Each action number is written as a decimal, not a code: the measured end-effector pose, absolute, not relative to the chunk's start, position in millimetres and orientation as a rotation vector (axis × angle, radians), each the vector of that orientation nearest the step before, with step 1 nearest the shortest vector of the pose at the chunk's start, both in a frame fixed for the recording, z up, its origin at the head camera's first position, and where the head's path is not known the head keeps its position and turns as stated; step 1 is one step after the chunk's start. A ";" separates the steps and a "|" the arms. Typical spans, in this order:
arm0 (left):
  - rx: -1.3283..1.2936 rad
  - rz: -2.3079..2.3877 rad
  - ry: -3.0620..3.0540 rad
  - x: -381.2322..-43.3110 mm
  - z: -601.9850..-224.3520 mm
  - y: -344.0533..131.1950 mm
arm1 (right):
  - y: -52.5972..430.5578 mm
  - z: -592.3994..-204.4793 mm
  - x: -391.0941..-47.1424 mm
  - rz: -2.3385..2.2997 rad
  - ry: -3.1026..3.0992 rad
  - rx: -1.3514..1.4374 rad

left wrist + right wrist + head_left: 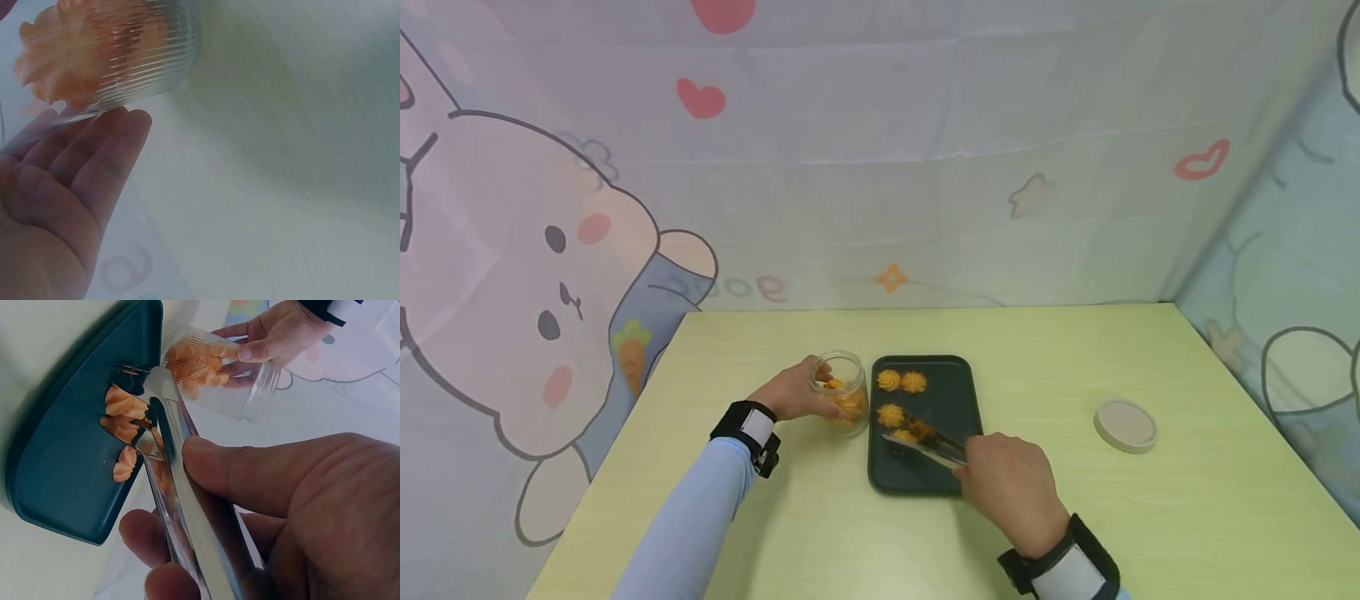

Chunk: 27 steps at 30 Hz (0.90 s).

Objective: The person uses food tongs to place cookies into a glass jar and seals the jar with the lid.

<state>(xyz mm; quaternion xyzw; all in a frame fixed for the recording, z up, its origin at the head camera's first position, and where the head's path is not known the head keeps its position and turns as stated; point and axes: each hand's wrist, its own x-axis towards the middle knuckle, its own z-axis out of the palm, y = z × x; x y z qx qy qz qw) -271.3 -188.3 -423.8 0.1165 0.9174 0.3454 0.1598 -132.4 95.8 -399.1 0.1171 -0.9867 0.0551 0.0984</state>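
Note:
Piped swirl cookies [913, 382] lie on a dark green tray [943, 396] in the middle of the table. My right hand [1011, 492] holds metal tongs [181, 462], thumb on one side and fingers on the other. The tongs' tips straddle a cookie [125, 428] near the tray's left side. Left of the tray, my left hand [793, 393] grips a clear ribbed glass jar [852, 400], thumb in front and fingers round the back. Several cookies [197, 365] are inside the jar, and its mouth is uncovered.
A round beige lid [1126, 426] lies on the table to the right of the tray. Behind the pale table [1045, 350] hangs a printed cloth [880, 167], with another side of cloth at the right.

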 end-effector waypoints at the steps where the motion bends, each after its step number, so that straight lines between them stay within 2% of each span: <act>1: 0.335 0.988 2.621 -271.7 -424.0 -188.1 | 95.8 -398.9 -132.9 0.162 -2.925 0.345; 27: 0.331 0.983 2.624 -272.6 -426.2 -188.9 | 107.4 -387.1 -132.7 0.180 -2.928 0.317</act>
